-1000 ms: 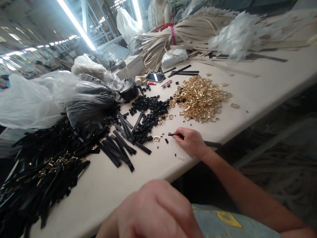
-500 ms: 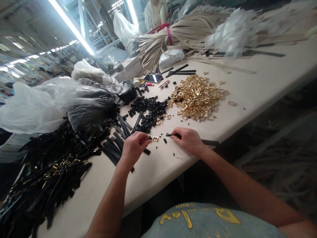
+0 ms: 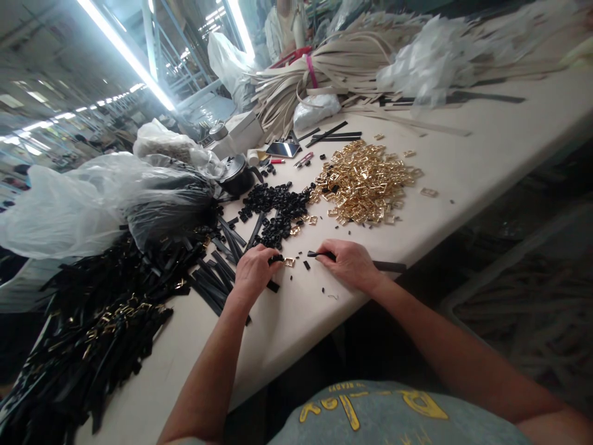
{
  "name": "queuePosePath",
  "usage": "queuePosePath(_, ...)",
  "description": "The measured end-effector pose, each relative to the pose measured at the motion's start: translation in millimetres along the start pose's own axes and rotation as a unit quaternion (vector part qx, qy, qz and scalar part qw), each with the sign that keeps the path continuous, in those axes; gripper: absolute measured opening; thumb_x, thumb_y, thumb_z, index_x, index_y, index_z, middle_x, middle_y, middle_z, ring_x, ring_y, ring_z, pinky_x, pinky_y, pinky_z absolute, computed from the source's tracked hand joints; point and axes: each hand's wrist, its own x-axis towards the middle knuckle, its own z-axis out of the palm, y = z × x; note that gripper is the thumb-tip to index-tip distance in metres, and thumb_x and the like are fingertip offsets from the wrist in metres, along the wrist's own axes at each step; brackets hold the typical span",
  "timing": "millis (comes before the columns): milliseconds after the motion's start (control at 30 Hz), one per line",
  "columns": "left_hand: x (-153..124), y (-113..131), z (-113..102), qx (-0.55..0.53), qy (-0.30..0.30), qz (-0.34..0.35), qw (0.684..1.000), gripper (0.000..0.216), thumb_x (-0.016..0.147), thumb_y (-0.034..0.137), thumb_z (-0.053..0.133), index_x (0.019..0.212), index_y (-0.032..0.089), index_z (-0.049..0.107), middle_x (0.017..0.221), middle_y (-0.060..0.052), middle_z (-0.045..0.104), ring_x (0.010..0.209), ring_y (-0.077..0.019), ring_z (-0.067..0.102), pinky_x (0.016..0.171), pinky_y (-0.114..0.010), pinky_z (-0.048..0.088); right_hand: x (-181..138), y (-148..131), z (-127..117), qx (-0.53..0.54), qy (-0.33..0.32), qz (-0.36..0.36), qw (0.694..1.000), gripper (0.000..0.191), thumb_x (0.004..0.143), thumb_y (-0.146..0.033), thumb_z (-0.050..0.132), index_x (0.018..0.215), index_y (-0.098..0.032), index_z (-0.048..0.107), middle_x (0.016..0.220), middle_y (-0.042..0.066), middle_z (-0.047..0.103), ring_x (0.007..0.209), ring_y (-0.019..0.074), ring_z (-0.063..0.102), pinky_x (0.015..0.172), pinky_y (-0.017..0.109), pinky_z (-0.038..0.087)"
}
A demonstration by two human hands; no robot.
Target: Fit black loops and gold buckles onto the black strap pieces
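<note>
My right hand [image 3: 348, 264] rests on the cream table [image 3: 486, 161] near its front edge, fingers pinched on a narrow black strap [image 3: 319, 254] whose other end runs past my wrist. My left hand [image 3: 254, 272] lies beside it with fingertips closed on a small black loop [image 3: 277, 259] at the edge of a heap of black loops [image 3: 278, 210]. A single gold buckle [image 3: 290, 262] lies between the two hands. A pile of gold buckles [image 3: 365, 182] sits just beyond.
Loose black straps [image 3: 217, 266] fan out left of my hands, and a big heap of finished black straps [image 3: 88, 334] fills the near left. Plastic bags [image 3: 92, 198], a black pot [image 3: 236, 173], a phone [image 3: 282, 149] and a bundle of cream straps [image 3: 333, 68] crowd the far side.
My left hand came from close under the camera out onto the table and closed its fingertips at the black loops. The right hand stayed put holding the strap.
</note>
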Motion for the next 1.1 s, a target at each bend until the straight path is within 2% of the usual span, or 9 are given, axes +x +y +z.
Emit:
queuePosePath(100, 1, -1, 1, -0.036, 0.023, -0.009, 0.999, 0.014, 0.080, 0.031, 0.068, 0.090, 0.022, 0.072, 0.086, -0.004, 0.066, 0.078, -0.0193, 0.063, 0.072, -0.030, 0.047, 0, -1, -1, 0.004, -0.003, 0.008, 1.000, 0.005, 0.083, -0.024, 0.065, 0.082, -0.022, 0.069, 0.081, 0.000, 0.072, 0.072, 0.0157, 0.062, 0.063, 0.025, 0.037)
queuePosePath(233, 0, 1, 5, -0.139, 0.071, -0.031, 0.987, 0.012, 0.079, 0.031, 0.068, 0.082, 0.019, 0.067, 0.080, -0.002, 0.064, 0.068, -0.0155, 0.061, 0.065, -0.027, 0.047, 0, -1, -2, 0.025, 0.003, 0.014, 1.000, 0.005, 0.084, -0.024, 0.064, 0.082, -0.022, 0.069, 0.082, 0.000, 0.072, 0.072, 0.0154, 0.063, 0.064, 0.025, 0.038)
queuePosePath(333, 0, 6, 10, -0.187, 0.097, -0.049, 0.976, 0.010, 0.079, 0.028, 0.066, 0.085, 0.020, 0.064, 0.075, -0.001, 0.064, 0.068, -0.0151, 0.061, 0.065, -0.027, 0.047, 1, -1, -2, 0.043, 0.008, 0.015, 0.999, 0.007, 0.084, -0.024, 0.064, 0.082, -0.021, 0.069, 0.082, 0.000, 0.072, 0.073, 0.0153, 0.063, 0.066, 0.025, 0.040)
queuePosePath(433, 6, 7, 15, -0.170, 0.093, -0.024, 0.981, 0.013, 0.077, 0.024, 0.068, 0.090, 0.021, 0.065, 0.081, -0.001, 0.067, 0.073, -0.0162, 0.063, 0.070, -0.028, 0.048, 1, -1, -1, 0.046, 0.004, 0.016, 0.999, 0.006, 0.084, -0.025, 0.064, 0.083, -0.021, 0.069, 0.083, 0.000, 0.072, 0.074, 0.0154, 0.063, 0.067, 0.025, 0.040)
queuePosePath(533, 16, 3, 16, -0.161, 0.069, 0.017, 0.984, 0.016, 0.079, 0.029, 0.068, 0.093, 0.021, 0.066, 0.088, -0.002, 0.068, 0.076, -0.0163, 0.063, 0.073, -0.028, 0.049, 1, -1, -1, 0.046, 0.002, 0.016, 0.999, 0.006, 0.084, -0.025, 0.064, 0.084, -0.022, 0.069, 0.083, 0.000, 0.072, 0.074, 0.0154, 0.063, 0.067, 0.025, 0.039)
queuePosePath(667, 30, -9, 10, -0.059, 0.060, 0.026, 0.996, 0.012, 0.083, 0.028, 0.063, 0.092, 0.022, 0.069, 0.091, -0.005, 0.067, 0.082, -0.0197, 0.063, 0.078, -0.031, 0.048, 1, 0, -1, 0.049, 0.006, 0.011, 0.999, 0.007, 0.085, -0.025, 0.063, 0.084, -0.022, 0.069, 0.084, 0.000, 0.072, 0.076, 0.0157, 0.063, 0.067, 0.025, 0.040)
queuePosePath(833, 36, -13, 1, 0.036, 0.006, 0.065, 0.997, 0.010, 0.081, 0.029, 0.065, 0.087, 0.022, 0.069, 0.091, -0.007, 0.066, 0.089, -0.0245, 0.061, 0.081, -0.034, 0.047, 1, -1, -2, 0.050, 0.010, 0.004, 0.999, 0.006, 0.085, -0.025, 0.063, 0.084, -0.022, 0.069, 0.084, 0.001, 0.072, 0.075, 0.0165, 0.063, 0.067, 0.026, 0.040)
queuePosePath(1000, 38, -4, 0, 0.073, -0.005, 0.063, 0.995, 0.004, 0.079, 0.023, 0.065, 0.083, 0.023, 0.066, 0.089, -0.007, 0.064, 0.090, -0.0246, 0.059, 0.081, -0.034, 0.045, 1, -2, -2, 0.051, 0.009, 0.003, 0.999, 0.006, 0.084, -0.024, 0.064, 0.083, -0.022, 0.069, 0.081, 0.000, 0.072, 0.072, 0.0155, 0.062, 0.065, 0.025, 0.039)
queuePosePath(1100, 38, -2, 2, 0.075, 0.014, 0.047, 0.996, 0.005, 0.077, 0.017, 0.061, 0.078, 0.021, 0.063, 0.085, -0.007, 0.064, 0.090, -0.0254, 0.059, 0.081, -0.035, 0.045, 1, -2, -2, 0.047, 0.006, 0.005, 0.999, 0.006, 0.084, -0.024, 0.064, 0.083, -0.022, 0.069, 0.082, 0.001, 0.072, 0.074, 0.0160, 0.063, 0.066, 0.026, 0.040)
